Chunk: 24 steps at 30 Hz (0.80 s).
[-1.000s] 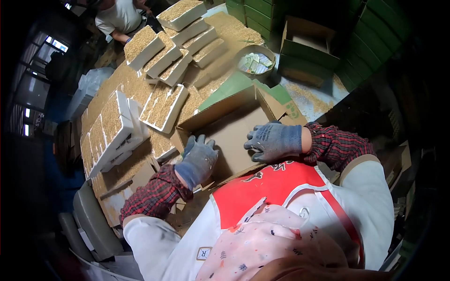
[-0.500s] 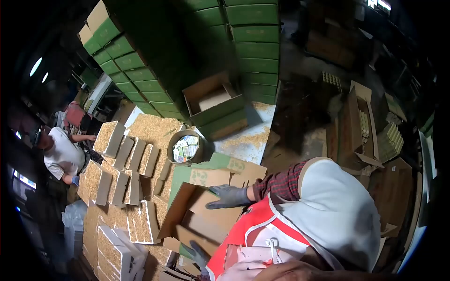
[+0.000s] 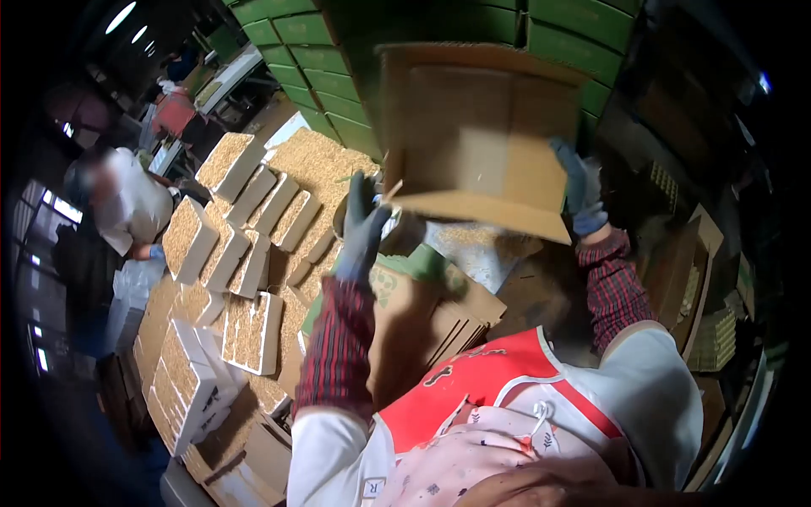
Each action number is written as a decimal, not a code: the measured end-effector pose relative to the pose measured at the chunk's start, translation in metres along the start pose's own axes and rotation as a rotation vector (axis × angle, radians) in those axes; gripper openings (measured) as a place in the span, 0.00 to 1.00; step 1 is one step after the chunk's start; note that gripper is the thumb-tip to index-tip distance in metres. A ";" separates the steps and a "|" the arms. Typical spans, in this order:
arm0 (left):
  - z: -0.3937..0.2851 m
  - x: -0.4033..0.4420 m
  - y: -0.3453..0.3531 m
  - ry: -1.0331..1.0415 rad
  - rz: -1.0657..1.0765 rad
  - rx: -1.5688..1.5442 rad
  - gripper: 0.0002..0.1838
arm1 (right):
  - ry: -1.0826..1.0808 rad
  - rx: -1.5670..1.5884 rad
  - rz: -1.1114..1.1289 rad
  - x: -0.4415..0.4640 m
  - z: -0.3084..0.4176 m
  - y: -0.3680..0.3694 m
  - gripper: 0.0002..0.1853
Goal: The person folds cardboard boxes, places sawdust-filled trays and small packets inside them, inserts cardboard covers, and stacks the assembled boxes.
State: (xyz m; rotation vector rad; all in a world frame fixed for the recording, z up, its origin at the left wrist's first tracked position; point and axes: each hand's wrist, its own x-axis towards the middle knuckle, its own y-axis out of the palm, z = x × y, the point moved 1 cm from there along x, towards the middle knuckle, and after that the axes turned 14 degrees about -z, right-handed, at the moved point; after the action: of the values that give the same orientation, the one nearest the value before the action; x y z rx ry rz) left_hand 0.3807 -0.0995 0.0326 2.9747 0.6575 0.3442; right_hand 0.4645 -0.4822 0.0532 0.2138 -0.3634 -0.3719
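Observation:
An open cardboard box is lifted in front of me, its brown inside facing my way. My left hand, in a grey glove, is at the box's lower left corner, with the fingers partly hidden by its side. At the right edge, my other gloved hand, the right hand, grips the box wall. Below it lie flattened cardboard cartons with green print. Behind my left hand, a round tub is mostly covered.
White foam trays filled with wood shavings stand in rows on the left. Green cartons are stacked behind the box. A co-worker in a white shirt stands at the far left. Egg trays are at the right.
The cardboard box has risen from the flattened cartons to the front of the green stack. Both hands have gone up with it, and the camera view has shifted.

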 end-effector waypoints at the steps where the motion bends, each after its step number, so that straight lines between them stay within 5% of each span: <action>1: 0.038 0.040 0.008 0.020 0.050 0.070 0.45 | 0.056 0.059 -0.026 0.021 0.000 0.007 0.14; 4: 0.130 0.104 0.030 -0.109 0.225 0.370 0.43 | -0.156 -0.104 0.076 0.077 -0.021 0.027 0.15; 5: 0.141 0.100 0.039 -0.248 0.309 0.301 0.39 | 0.045 0.032 0.109 0.087 -0.034 0.038 0.17; 6: 0.188 0.111 0.042 -0.157 0.264 0.344 0.36 | 0.111 -0.133 0.182 0.094 -0.042 0.048 0.22; 8: 0.148 0.092 0.051 0.161 0.200 0.636 0.35 | 0.348 0.097 0.140 0.084 -0.076 0.073 0.28; 9: 0.116 0.076 0.055 0.331 0.107 0.757 0.34 | 0.359 -0.071 0.263 0.086 -0.094 0.082 0.32; 10: 0.123 0.057 0.050 0.140 0.046 0.546 0.36 | 0.365 -0.235 0.401 0.092 -0.117 0.089 0.37; 12: 0.139 0.021 0.040 -0.185 -0.166 0.054 0.39 | 0.531 -0.114 0.387 0.113 -0.197 0.084 0.29; 14: 0.131 -0.023 0.013 0.104 -0.162 0.254 0.38 | 0.593 -0.027 0.414 0.132 -0.234 0.066 0.29; 16: 0.090 -0.086 -0.034 0.101 -0.269 0.557 0.37 | 0.521 -0.048 0.322 0.120 -0.236 0.039 0.27; 17: 0.078 -0.123 -0.064 -0.073 -0.432 0.374 0.35 | 0.324 -0.157 0.207 0.089 -0.215 0.027 0.24; 18: 0.060 -0.156 -0.107 0.133 -0.537 0.825 0.35 | 0.224 -0.206 0.145 0.054 -0.193 0.017 0.22; 19: 0.044 -0.193 -0.147 0.115 -0.628 1.139 0.38 | 0.215 -0.223 0.131 0.019 -0.173 0.009 0.20; 20: 0.019 -0.226 -0.180 -0.128 -0.683 1.489 0.46 | 0.479 -0.198 0.025 -0.021 -0.177 0.003 0.16; 21: 0.018 -0.265 -0.211 -0.247 -0.771 1.756 0.54 | 0.705 -0.098 0.225 -0.044 -0.219 -0.015 0.12; 22: 0.021 -0.295 -0.230 -0.589 -0.860 1.921 0.61 | 0.973 -0.266 0.277 -0.096 -0.215 -0.001 0.09; 23: 0.024 -0.324 -0.245 -0.650 -0.858 1.701 0.63 | 0.777 -0.474 0.568 -0.126 -0.251 -0.003 0.11; 24: 0.027 -0.342 -0.260 -0.691 -0.858 1.478 0.65 | 0.134 -0.685 1.075 -0.156 -0.235 0.028 0.17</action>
State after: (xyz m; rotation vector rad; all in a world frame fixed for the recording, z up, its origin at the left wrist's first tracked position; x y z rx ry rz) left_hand -0.0209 -0.0104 -0.0938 2.6988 2.6292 -1.7818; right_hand 0.4273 -0.3638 -0.2017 -0.6213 -0.1611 0.5866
